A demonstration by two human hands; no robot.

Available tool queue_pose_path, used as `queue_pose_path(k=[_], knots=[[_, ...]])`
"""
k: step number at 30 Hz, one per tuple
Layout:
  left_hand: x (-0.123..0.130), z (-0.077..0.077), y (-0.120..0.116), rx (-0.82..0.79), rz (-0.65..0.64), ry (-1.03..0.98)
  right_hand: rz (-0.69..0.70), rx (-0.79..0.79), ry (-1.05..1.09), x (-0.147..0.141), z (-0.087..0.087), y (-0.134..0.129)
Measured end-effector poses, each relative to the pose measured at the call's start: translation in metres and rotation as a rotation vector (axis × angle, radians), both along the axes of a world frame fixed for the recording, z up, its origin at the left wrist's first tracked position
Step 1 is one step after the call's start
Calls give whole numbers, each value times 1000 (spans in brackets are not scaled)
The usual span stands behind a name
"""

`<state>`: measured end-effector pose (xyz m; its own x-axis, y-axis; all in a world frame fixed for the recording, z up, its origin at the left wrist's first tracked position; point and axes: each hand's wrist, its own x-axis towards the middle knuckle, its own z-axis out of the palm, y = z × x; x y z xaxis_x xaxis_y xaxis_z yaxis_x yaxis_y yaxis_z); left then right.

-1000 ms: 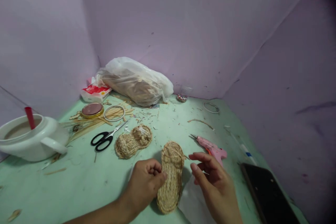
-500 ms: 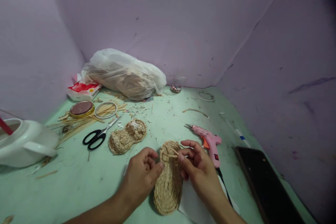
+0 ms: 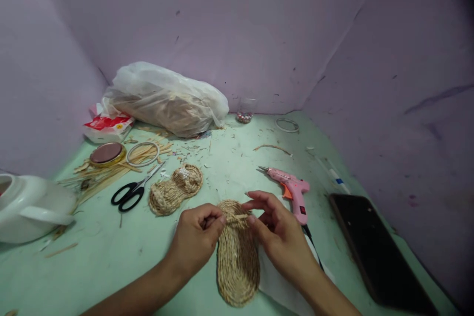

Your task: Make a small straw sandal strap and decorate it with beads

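A woven straw slipper sole (image 3: 239,269) lies lengthwise between my hands, close to me. Across its far end runs a twisted straw cord (image 3: 237,218). My left hand (image 3: 198,234) is closed, thumb and forefinger pinched at the cord's left end, over the sole's edge. On the other side my right hand (image 3: 279,232) has its fingers stretched apart, thumb tip by the cord's right end. A second, finished-looking small straw slipper (image 3: 176,190) with a strap and white beads rests farther left.
Black-handled scissors (image 3: 135,191), a white watering can (image 3: 33,210) and straw strips (image 3: 99,175) are on the left. A pink glue gun (image 3: 291,187) and a black phone (image 3: 374,247) lie right. A plastic bag (image 3: 166,101) stands at the back wall.
My left fingers have come together in a pinch at the cord. My right fingers have spread from their hold, and the cord now lies down across the sole. The view has shifted slightly.
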<state>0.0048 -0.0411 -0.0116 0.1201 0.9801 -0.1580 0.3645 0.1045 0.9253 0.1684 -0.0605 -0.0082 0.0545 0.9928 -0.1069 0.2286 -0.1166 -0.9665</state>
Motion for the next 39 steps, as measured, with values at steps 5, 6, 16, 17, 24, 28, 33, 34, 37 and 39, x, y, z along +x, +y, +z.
queue_pose_path(k=[5, 6, 16, 17, 24, 28, 33, 34, 37, 39], knots=[[1, -2, 0, -40, -33, 13, 70, 31, -51, 1, -3, 0], [2, -2, -1, -53, -26, 22, 75, 39, -51, 0, -4, 0], [7, 2, -2, -62, 16, 15, 19, 131, -100, -5, -2, -4], [7, 1, -2, -60, 23, 11, -7, 170, -145, -4, -2, -6], [7, -1, -4, -48, 38, 46, 25, 342, -412, -5, -8, -12], [8, -3, -4, -33, 30, 54, 33, 319, -423, -7, -11, -11], [7, -4, -4, -46, 37, 42, 91, 263, -414, -7, -10, -10], [7, -4, -5, -51, 38, 41, 93, 260, -406, -7, -9, -10], [7, -5, -5, -51, 29, 38, 57, 248, -370, -6, -8, -9], [8, -5, -4, -55, 28, 42, 2, 256, -360, -1, -6, -7]])
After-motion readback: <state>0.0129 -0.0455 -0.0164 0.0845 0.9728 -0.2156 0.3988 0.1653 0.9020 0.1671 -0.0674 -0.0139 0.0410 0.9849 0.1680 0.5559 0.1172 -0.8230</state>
